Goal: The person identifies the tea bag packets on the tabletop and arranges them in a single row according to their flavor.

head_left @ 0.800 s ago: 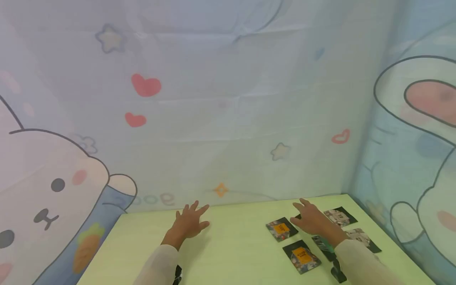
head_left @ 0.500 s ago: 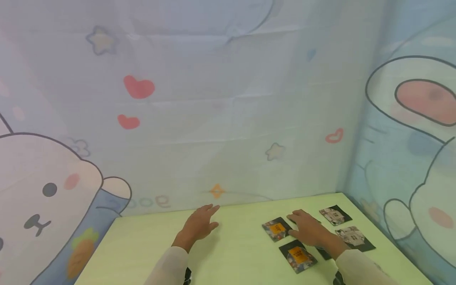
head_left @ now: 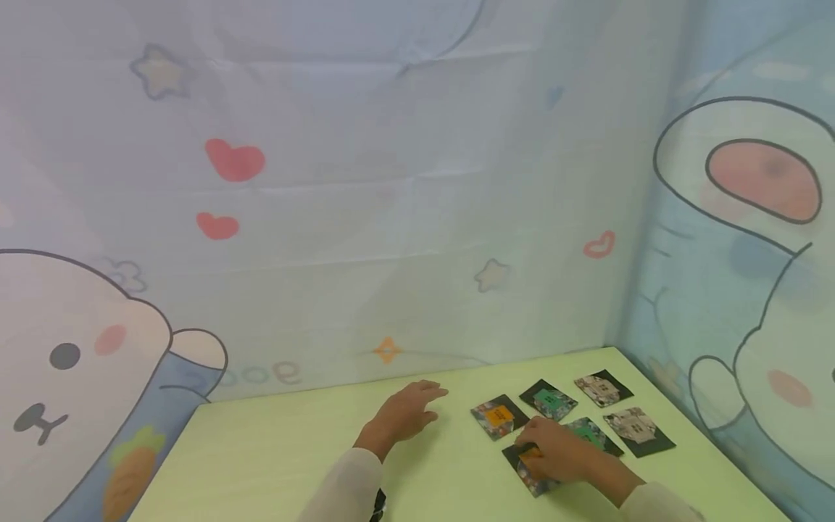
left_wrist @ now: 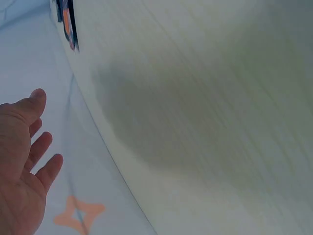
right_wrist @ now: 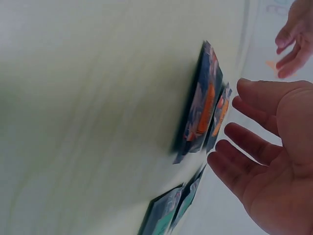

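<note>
My right hand (head_left: 554, 449) hovers over the nearer orange-labelled flat square packet (head_left: 531, 482), covering part of it. In the right wrist view its fingers are loosely bent, holding nothing, and a gap separates them from that packet (right_wrist: 198, 107). Just behind lies the other orange-labelled packet (head_left: 499, 417). To the left, my left hand (head_left: 403, 415) is held above the table with relaxed fingers and an unoccupied palm, also visible in the left wrist view (left_wrist: 24, 161). Two green-labelled packets (head_left: 548, 401) lie beside the orange ones, the nearer partly hidden by the right hand.
Two pale-labelled packets (head_left: 641, 433) lie farther right on the light green table (head_left: 274, 457). A cloth backdrop (head_left: 365, 181) printed with cartoon figures rises along the table's back and right edges.
My right hand has come nearer, from beside the far packets to over the near orange-labelled one, uncovering the far green-labelled one. The left hand has moved right. The head view has turned slightly right.
</note>
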Action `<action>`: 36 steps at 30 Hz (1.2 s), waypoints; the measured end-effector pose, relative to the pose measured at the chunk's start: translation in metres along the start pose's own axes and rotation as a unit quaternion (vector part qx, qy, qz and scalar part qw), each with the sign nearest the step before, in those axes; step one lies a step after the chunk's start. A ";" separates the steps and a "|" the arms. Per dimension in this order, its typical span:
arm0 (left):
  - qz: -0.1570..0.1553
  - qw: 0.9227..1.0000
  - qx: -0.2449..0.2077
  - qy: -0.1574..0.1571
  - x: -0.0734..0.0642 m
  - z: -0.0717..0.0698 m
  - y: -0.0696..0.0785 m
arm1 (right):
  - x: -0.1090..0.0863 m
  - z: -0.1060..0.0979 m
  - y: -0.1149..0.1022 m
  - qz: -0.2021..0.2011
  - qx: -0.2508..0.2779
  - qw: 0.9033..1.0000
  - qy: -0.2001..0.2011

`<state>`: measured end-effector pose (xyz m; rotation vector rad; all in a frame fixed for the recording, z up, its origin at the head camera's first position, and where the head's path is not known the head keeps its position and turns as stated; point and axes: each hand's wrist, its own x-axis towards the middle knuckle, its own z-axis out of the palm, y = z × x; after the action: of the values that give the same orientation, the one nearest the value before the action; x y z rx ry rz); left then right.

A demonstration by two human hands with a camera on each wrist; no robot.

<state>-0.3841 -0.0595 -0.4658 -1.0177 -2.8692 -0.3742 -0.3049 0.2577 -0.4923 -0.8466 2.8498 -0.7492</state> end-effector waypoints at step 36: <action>0.096 0.986 0.044 -0.126 0.097 0.059 0.087 | -0.005 0.026 0.010 -0.048 -0.040 0.998 0.032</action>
<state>-0.4039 0.0794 -0.4904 -1.4008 -2.9321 -0.1099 -0.3001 0.2562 -0.5201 -0.9946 2.9313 -0.6903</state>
